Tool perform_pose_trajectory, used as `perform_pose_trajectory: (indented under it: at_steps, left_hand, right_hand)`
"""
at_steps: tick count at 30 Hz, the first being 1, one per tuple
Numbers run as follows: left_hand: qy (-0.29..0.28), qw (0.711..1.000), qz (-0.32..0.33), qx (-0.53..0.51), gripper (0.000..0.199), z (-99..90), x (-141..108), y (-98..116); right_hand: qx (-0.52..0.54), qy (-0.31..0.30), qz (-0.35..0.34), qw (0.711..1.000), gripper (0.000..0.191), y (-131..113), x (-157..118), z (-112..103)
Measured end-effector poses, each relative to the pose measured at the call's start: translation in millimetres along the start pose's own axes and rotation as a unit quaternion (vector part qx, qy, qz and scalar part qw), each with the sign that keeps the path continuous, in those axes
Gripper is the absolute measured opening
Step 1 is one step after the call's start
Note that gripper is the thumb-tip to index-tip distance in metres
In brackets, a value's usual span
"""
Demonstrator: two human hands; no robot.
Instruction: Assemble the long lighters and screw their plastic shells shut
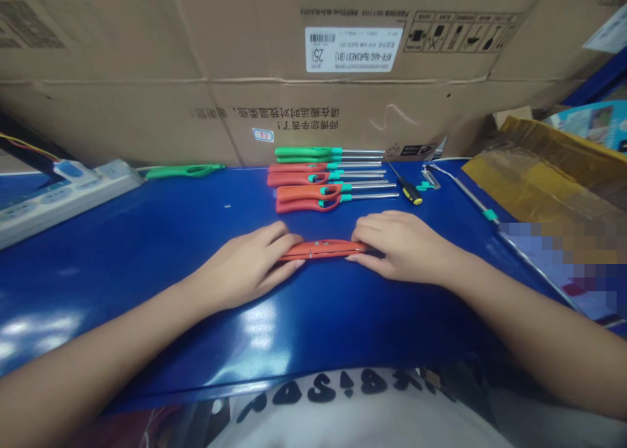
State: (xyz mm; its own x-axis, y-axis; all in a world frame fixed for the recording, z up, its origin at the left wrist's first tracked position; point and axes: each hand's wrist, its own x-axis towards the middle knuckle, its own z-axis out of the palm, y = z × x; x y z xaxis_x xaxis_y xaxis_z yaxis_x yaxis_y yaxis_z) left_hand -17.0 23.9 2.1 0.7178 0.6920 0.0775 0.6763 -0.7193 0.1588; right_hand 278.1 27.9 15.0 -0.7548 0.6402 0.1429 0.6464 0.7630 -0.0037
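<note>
An orange-red lighter casing [327,248] lies crosswise between my hands, just above or on the blue table. A seam runs along its near side, and no metal tube shows on it. My left hand [247,265] pinches its left end between thumb and fingers. At the other end my right hand [401,247] grips with its fingers bent over the tip, which they hide. Behind the casing several long-nosed lighters lie in a row: green lighters [304,154] at the back, red lighters [294,178] and an orange lighter [304,193] nearer, their metal tubes pointing right.
A black-and-yellow screwdriver [409,192] lies right of the row, beside small turquoise parts [427,185]. A green casing [183,171] and a white power strip [68,196] are at left. A cardboard wall [161,121] stands behind; a taped carton [553,174] sits at right.
</note>
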Motion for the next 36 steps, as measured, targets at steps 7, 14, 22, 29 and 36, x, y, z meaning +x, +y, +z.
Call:
perform_pose_trajectory:
  at_steps: [7,14,22,29,36]
  left_hand:
    - [-0.011,1.0,0.002,-0.009,0.039,1.4,1.4,-1.1]
    - [0.003,0.998,-0.005,-0.067,0.033,3.3,1.1,-3.6]
    - [0.031,0.986,-0.028,-0.162,0.029,7.0,2.3,-5.8]
    - [0.026,0.991,-0.028,-0.132,0.034,7.0,0.7,-5.6]
    - [0.034,0.988,-0.028,-0.146,0.034,7.6,1.5,-5.8]
  right_hand:
    - [0.054,-0.016,0.019,0.998,0.022,-2.5,1.7,2.7]
    - [0.041,0.022,-0.004,0.999,0.024,0.6,4.1,11.0]
    - [-0.019,0.097,-0.024,0.995,0.033,1.2,2.8,6.3]
    - [0.049,0.058,-0.016,0.997,0.023,-3.3,4.1,11.4]
    - [0.1,0.054,-0.002,0.994,0.019,-3.2,6.8,18.5]
